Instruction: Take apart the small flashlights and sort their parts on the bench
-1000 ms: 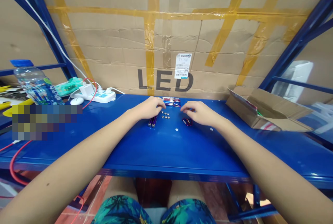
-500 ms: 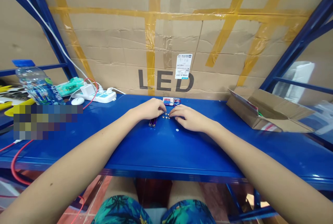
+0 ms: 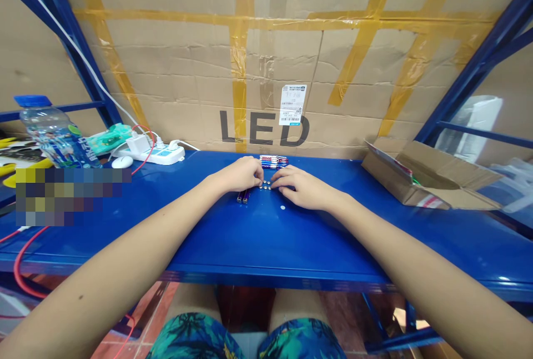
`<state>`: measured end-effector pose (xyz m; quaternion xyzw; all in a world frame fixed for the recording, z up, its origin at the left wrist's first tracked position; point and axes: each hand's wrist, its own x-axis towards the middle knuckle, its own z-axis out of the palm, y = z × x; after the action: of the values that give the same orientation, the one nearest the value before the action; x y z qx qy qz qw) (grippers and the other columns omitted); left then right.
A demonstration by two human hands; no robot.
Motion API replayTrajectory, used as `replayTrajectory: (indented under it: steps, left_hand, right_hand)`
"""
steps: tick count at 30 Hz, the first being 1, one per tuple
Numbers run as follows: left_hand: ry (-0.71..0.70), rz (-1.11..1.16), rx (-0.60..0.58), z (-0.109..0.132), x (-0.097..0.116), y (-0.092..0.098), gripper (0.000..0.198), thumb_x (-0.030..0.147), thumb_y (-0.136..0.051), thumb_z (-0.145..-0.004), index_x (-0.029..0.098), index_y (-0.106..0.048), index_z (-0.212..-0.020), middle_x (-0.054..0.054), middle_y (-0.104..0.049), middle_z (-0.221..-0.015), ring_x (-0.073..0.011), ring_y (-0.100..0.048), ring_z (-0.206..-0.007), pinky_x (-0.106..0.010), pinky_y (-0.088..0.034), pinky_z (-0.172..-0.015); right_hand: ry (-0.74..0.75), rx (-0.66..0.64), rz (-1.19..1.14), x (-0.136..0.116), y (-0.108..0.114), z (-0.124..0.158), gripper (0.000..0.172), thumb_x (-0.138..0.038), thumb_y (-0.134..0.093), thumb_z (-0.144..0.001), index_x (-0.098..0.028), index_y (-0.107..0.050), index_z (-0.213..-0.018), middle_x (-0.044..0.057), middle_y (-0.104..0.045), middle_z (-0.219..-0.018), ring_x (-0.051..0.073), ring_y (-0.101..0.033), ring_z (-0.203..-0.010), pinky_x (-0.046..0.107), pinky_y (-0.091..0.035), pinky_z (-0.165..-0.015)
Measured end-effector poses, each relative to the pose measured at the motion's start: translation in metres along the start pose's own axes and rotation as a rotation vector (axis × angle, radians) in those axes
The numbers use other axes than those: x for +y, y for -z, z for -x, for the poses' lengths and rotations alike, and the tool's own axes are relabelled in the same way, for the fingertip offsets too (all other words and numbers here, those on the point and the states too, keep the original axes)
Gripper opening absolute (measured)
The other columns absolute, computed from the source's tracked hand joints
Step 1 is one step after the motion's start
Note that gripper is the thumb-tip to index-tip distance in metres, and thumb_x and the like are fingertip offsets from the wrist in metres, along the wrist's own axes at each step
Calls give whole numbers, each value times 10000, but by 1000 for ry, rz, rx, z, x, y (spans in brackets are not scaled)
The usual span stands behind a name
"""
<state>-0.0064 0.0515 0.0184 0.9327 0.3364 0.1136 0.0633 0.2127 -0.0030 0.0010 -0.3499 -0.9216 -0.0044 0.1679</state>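
Both my hands rest on the blue metal shelf [image 3: 266, 242], close together over a cluster of small silver button cells [image 3: 265, 185]. My left hand [image 3: 240, 174] lies with curled fingers, its tips at the cells, and two purple pen-like tubes [image 3: 244, 197] stick out from under it. My right hand [image 3: 300, 188] lies palm down with fingertips touching the cells from the right; what is under its palm is hidden. A single button cell [image 3: 283, 207] lies loose in front of the right hand. A row of red and blue tubes [image 3: 273, 162] lies just behind the hands.
An open cardboard box [image 3: 425, 178] stands at the right. At the left are a white power strip with a charger [image 3: 152, 152], a white mouse [image 3: 122, 161], a green packet [image 3: 109, 138] and a water bottle [image 3: 54, 134]. A large taped carton marked LED [image 3: 266, 59] closes the back.
My right hand has slid left from the small dark red piece to the button cells, covering that piece. My left hand has hardly moved.
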Motion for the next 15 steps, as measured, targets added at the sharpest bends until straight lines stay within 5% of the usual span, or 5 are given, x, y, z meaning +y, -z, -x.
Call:
replayTrajectory:
  steps: [15]
  left_hand:
    - [49, 42, -13, 2, -3, 1, 146, 181, -618, -779, 200, -762, -795, -44, -739, -923, -190, -662, -879, -313, -482, -862]
  right_hand:
    - [4, -15, -17, -1, 1, 1, 322, -126, -481, -912, -190, -738, -1096, 96, -674, -1209, 247, -585, -1163, 457, -441, -1056]
